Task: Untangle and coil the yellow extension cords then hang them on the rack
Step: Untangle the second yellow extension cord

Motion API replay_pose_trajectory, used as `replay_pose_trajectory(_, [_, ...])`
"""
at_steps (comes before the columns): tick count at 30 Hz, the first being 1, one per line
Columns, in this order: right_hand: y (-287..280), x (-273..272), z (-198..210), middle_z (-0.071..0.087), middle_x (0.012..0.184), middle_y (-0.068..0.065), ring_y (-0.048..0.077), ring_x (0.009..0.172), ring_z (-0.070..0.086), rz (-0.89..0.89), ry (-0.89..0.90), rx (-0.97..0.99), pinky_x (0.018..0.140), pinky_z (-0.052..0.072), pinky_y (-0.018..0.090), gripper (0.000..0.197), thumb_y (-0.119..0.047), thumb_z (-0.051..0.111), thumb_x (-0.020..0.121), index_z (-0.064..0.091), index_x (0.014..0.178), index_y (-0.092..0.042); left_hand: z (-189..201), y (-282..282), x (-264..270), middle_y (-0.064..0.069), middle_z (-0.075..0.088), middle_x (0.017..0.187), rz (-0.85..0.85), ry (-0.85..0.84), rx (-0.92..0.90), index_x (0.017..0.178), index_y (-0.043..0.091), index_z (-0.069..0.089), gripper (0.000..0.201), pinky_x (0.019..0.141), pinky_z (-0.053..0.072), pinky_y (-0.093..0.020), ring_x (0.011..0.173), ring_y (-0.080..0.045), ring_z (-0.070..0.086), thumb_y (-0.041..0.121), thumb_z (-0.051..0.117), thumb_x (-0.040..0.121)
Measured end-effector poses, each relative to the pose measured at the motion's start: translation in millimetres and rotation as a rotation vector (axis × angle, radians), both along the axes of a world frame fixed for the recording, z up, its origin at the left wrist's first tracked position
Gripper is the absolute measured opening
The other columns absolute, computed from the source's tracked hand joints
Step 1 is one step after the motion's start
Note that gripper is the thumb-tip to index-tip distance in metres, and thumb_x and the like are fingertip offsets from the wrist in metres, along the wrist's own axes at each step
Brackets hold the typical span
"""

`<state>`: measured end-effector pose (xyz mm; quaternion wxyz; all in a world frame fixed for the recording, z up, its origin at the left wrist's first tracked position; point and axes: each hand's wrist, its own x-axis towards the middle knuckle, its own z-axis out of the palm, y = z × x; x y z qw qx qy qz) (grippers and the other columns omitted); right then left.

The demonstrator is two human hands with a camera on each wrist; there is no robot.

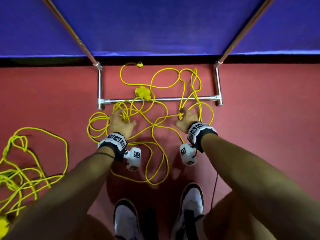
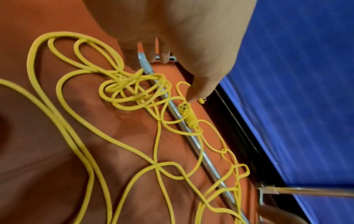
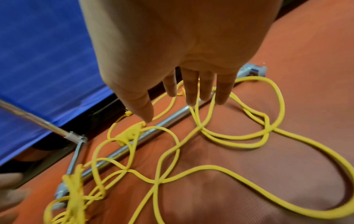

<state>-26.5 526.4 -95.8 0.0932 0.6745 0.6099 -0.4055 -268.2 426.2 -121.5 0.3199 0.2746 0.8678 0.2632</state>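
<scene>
Two hands are down among the cord, and neither has a real grip yet. My left hand (image 1: 121, 122) spreads relaxed fingers over the dense knot (image 2: 132, 92) of yellow extension cord (image 1: 156, 129), touching it at most; nothing is pinched. My right hand (image 1: 186, 119) reaches out with straight fingers (image 3: 191, 92) threaded among a few strands, and in the head view one finger seems hooked under a loop, though I cannot tell whether it truly holds. Outward from there, the cord sprawls in crossing loops over the red floor (image 1: 52, 94), draped across the low bar of the rack (image 1: 159, 99), with a yellow socket block (image 1: 142, 92) lying against that bar and a plug end (image 1: 140, 64) near the blue backdrop (image 1: 155, 25). A second tangled cord (image 1: 26, 167) lies well apart to my left. I judge this the very start of untangling: nothing is coiled and nothing hangs. Next I need to find a free end, probably the plug or the socket block, close on it, and feed it back through the knot without tightening the loops or snagging them on the bar.
</scene>
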Motion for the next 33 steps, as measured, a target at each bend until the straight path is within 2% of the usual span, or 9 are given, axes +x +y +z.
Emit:
replay_pose_trajectory(5, [-2, 15, -79, 0.038, 0.152, 0.01, 0.031, 0.139, 0.039, -0.064, 0.004, -0.013, 0.111, 0.032, 0.034, 0.088, -0.047, 0.073, 0.082, 0.028, 0.153, -0.02, -71, -1, -8, -0.012, 0.03, 0.159, -0.021, 0.034, -0.058, 0.152, 0.018, 0.035, 0.098, 0.117, 0.03, -0.038, 0.145, -0.029, 0.032, 0.029, 0.088, 0.07])
replay_pose_trajectory(9, [-2, 27, -115, 0.014, 0.163, 0.013, 0.032, 0.149, 0.019, -0.082, -0.023, -0.011, 0.119, 0.023, 0.037, 0.103, -0.045, 0.076, 0.078, 0.012, 0.157, -0.03, -92, -4, -5, -0.016, 0.002, 0.164, -0.05, 0.144, -0.066, 0.122, 0.022, 0.059, 0.064, 0.112, 0.037, -0.038, 0.144, -0.038, 0.031, 0.036, 0.088, 0.067])
replay_pose_trajectory(12, [-4, 32, -129, 0.002, 0.165, 0.014, 0.03, 0.151, 0.011, -0.107, -0.049, -0.032, 0.12, 0.018, 0.036, 0.114, -0.053, 0.078, 0.074, 0.001, 0.157, -0.038, -107, -8, -12, -0.015, 0.03, 0.155, -0.004, 0.082, -0.052, 0.118, 0.021, 0.057, 0.058, 0.105, 0.039, -0.031, 0.137, -0.035, 0.04, 0.039, 0.086, 0.072])
replay_pose_trajectory(16, [-6, 23, -143, 0.0, 0.164, 0.015, 0.031, 0.152, 0.005, -0.096, -0.109, -0.062, 0.121, 0.017, 0.05, 0.12, -0.073, 0.072, 0.064, -0.009, 0.15, -0.052, -122, -15, -22, 0.001, 0.064, 0.1, 0.047, -0.007, -0.062, 0.125, 0.029, 0.045, 0.064, 0.088, 0.052, -0.039, 0.097, -0.029, 0.065, 0.041, 0.082, 0.074])
replay_pose_trajectory(19, [-7, 3, -151, 0.006, 0.163, 0.015, 0.036, 0.15, 0.008, -0.074, -0.115, -0.026, 0.119, 0.018, 0.055, 0.12, -0.079, 0.067, 0.062, -0.008, 0.151, -0.05, -127, -19, -22, 0.006, 0.062, 0.089, -0.028, -0.036, -0.104, 0.136, 0.03, 0.043, 0.072, 0.085, 0.049, -0.034, 0.096, -0.026, 0.065, 0.039, 0.082, 0.077])
replay_pose_trajectory(21, [-9, -13, -151, 0.019, 0.161, 0.012, 0.036, 0.146, 0.019, -0.061, -0.039, 0.028, 0.116, 0.023, 0.057, 0.121, -0.077, 0.068, 0.062, -0.003, 0.154, -0.044, -129, -24, -19, 0.007, 0.063, 0.107, -0.062, -0.121, -0.14, 0.144, 0.029, 0.04, 0.083, 0.096, 0.047, -0.034, 0.107, -0.02, 0.061, 0.042, 0.083, 0.074])
replay_pose_trajectory(23, [-12, -35, -153, 0.029, 0.157, 0.009, 0.034, 0.142, 0.028, -0.107, 0.092, 0.044, 0.114, 0.03, 0.054, 0.126, -0.076, 0.072, 0.057, 0.002, 0.155, -0.04, -134, -31, -18, 0.004, 0.065, 0.119, -0.116, -0.175, -0.166, 0.137, 0.031, 0.048, 0.076, 0.101, 0.048, -0.037, 0.111, -0.023, 0.062, 0.043, 0.083, 0.07])
replay_pose_trajectory(27, [-11, -75, -145, 0.044, 0.144, 0.005, 0.022, 0.128, 0.047, -0.347, 0.405, 0.009, 0.105, 0.04, 0.036, 0.129, -0.07, 0.08, 0.054, 0.004, 0.154, -0.041, -139, -49, -17, 0.007, 0.068, 0.095, -0.283, -0.239, -0.283, 0.1, 0.032, 0.062, 0.051, 0.09, 0.053, -0.039, 0.098, -0.027, 0.067, 0.061, 0.076, 0.061])
replay_pose_trajectory(33, [14, -101, -138, 0.053, 0.138, 0.011, 0.029, 0.112, 0.057, -0.369, 0.329, -0.07, 0.088, 0.041, 0.035, 0.114, -0.07, 0.073, 0.068, 0.005, 0.154, -0.036, -133, -73, -14, 0.007, 0.066, 0.101, -0.39, -0.198, -0.321, 0.11, 0.031, 0.064, 0.071, 0.093, 0.049, -0.033, 0.1, -0.017, 0.062, 0.078, 0.061, 0.057])
